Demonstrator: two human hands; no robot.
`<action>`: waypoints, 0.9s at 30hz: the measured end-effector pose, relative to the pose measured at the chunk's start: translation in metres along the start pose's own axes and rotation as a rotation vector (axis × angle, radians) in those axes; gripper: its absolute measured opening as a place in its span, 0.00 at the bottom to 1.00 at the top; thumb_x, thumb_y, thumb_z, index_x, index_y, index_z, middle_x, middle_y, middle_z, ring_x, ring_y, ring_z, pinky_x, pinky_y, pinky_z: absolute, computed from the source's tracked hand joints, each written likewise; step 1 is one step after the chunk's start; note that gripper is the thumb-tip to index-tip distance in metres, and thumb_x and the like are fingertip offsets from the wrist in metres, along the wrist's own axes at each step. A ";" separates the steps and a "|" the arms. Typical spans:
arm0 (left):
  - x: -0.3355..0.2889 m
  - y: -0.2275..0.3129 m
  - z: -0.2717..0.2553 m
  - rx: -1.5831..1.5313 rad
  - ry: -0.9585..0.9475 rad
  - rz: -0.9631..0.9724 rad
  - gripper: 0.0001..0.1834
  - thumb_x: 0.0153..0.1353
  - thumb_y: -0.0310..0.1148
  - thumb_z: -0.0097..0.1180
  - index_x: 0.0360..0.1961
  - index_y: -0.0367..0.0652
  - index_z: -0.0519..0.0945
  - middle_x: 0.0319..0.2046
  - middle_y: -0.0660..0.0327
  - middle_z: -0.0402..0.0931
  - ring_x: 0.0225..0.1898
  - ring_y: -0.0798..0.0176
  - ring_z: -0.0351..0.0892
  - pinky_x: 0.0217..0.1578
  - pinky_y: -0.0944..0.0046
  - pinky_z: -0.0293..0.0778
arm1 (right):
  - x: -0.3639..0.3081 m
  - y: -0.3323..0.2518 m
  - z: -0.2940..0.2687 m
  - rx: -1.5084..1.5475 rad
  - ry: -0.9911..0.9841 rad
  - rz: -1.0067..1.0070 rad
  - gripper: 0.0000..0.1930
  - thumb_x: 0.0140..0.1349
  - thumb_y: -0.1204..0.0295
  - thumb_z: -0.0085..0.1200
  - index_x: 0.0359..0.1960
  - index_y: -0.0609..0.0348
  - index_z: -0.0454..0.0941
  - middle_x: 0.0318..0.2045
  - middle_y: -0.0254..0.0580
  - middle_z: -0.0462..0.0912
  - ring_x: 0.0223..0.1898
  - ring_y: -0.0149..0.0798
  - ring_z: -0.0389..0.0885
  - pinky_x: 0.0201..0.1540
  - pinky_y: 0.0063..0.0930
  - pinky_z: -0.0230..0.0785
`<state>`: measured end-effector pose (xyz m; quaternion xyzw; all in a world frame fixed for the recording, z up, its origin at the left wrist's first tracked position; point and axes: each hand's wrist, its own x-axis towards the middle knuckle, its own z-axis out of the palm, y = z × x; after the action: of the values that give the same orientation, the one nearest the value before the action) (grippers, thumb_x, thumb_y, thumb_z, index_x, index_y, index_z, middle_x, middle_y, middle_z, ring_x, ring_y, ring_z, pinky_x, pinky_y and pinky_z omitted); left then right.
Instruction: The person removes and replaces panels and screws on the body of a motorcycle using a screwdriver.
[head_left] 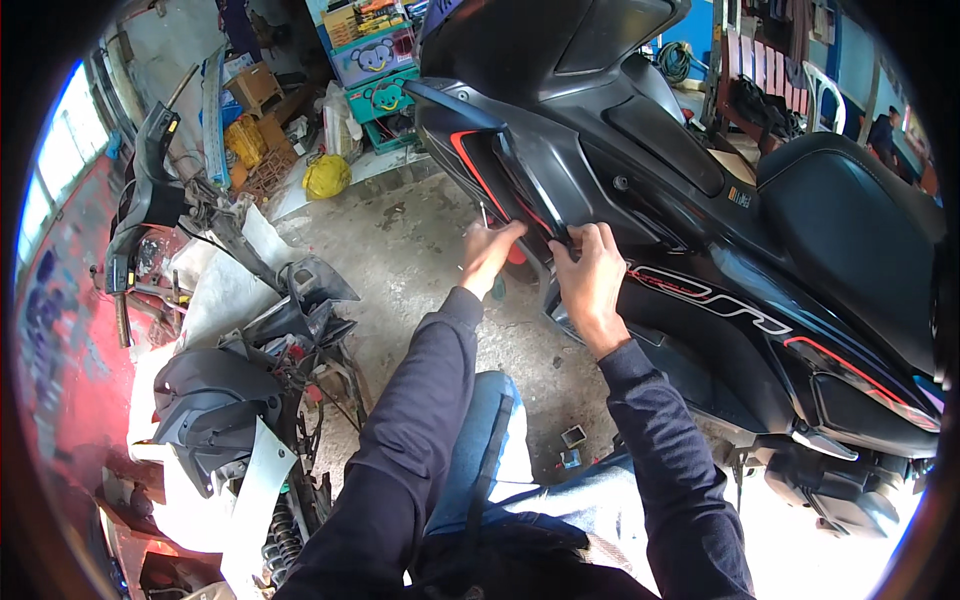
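Reaching the side panel (546,185), hands apart

The black motorbike (690,215) is parked near, at right, so its panel is easily reached. The left hand (488,252) and right hand (592,285) are placed slightly apart at the panel, perhaps for steadying it; how firmly they are closed cannot be told.

The motor scooter (700,265) is placed on the right, its seat (850,225) toward the right edge. On the left, a dismantled scooter (210,385) is set, separated by concrete floor (410,235). Behind, stacked drawers (375,62) are placed, a plastic bag (326,178) to their left.
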<state>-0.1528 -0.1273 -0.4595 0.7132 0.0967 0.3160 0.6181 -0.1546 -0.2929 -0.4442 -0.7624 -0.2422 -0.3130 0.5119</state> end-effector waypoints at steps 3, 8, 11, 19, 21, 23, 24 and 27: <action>0.001 0.009 -0.001 0.056 -0.075 -0.084 0.10 0.48 0.35 0.60 0.29 0.41 0.80 0.18 0.70 0.70 0.14 0.75 0.60 0.15 0.69 0.55 | 0.005 0.000 -0.009 0.060 -0.078 0.111 0.13 0.46 0.76 0.63 0.31 0.64 0.73 0.30 0.47 0.75 0.30 0.50 0.77 0.34 0.40 0.70; 0.004 0.020 -0.007 0.013 -0.092 -0.204 0.23 0.47 0.28 0.64 0.46 0.33 0.75 0.37 0.58 0.79 0.38 0.65 0.77 0.42 0.65 0.71 | 0.009 -0.008 -0.005 0.010 -0.115 0.051 0.18 0.44 0.78 0.62 0.39 0.64 0.72 0.35 0.49 0.74 0.35 0.50 0.76 0.38 0.41 0.69; 0.015 0.028 -0.018 -0.124 0.142 0.204 0.43 0.42 0.29 0.71 0.59 0.32 0.62 0.53 0.51 0.70 0.51 0.59 0.72 0.53 0.61 0.68 | 0.020 -0.026 -0.005 -0.048 -0.098 -0.117 0.22 0.43 0.78 0.62 0.43 0.63 0.71 0.39 0.50 0.72 0.42 0.52 0.73 0.44 0.40 0.69; 0.097 0.154 -0.055 0.937 -0.146 0.866 0.26 0.41 0.30 0.65 0.46 0.45 0.77 0.49 0.57 0.75 0.47 0.51 0.77 0.46 0.59 0.75 | 0.076 -0.053 0.028 -0.104 -0.120 -0.177 0.21 0.42 0.78 0.62 0.40 0.66 0.69 0.38 0.53 0.71 0.43 0.54 0.71 0.46 0.43 0.67; 0.102 0.156 -0.055 1.074 -0.214 0.821 0.23 0.41 0.31 0.64 0.42 0.45 0.78 0.45 0.59 0.77 0.43 0.51 0.79 0.43 0.59 0.76 | 0.073 -0.046 0.030 -0.042 -0.084 -0.157 0.20 0.43 0.78 0.61 0.39 0.66 0.69 0.37 0.53 0.71 0.42 0.54 0.70 0.44 0.44 0.66; 0.105 0.152 -0.058 1.007 -0.223 0.936 0.20 0.40 0.32 0.64 0.39 0.44 0.78 0.43 0.59 0.78 0.42 0.52 0.79 0.40 0.59 0.77 | 0.070 -0.041 0.030 -0.040 -0.075 -0.170 0.19 0.43 0.78 0.61 0.39 0.66 0.69 0.37 0.52 0.71 0.42 0.54 0.70 0.43 0.44 0.65; 0.105 0.149 -0.057 1.004 -0.196 0.949 0.20 0.39 0.31 0.64 0.39 0.44 0.78 0.42 0.59 0.78 0.42 0.52 0.79 0.41 0.60 0.77 | 0.071 -0.040 0.031 -0.037 -0.070 -0.185 0.19 0.44 0.77 0.60 0.39 0.65 0.69 0.37 0.52 0.71 0.41 0.53 0.70 0.42 0.44 0.64; 0.107 0.140 -0.059 0.957 -0.176 0.960 0.20 0.39 0.31 0.64 0.38 0.44 0.78 0.42 0.59 0.79 0.42 0.53 0.79 0.40 0.60 0.77 | 0.069 -0.040 0.032 -0.022 -0.063 -0.187 0.18 0.45 0.76 0.60 0.39 0.65 0.69 0.37 0.50 0.71 0.41 0.52 0.70 0.42 0.44 0.64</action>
<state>-0.1381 -0.0525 -0.2895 0.8949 -0.1518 0.4185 0.0317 -0.1272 -0.2452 -0.3784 -0.7517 -0.3246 -0.3380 0.4641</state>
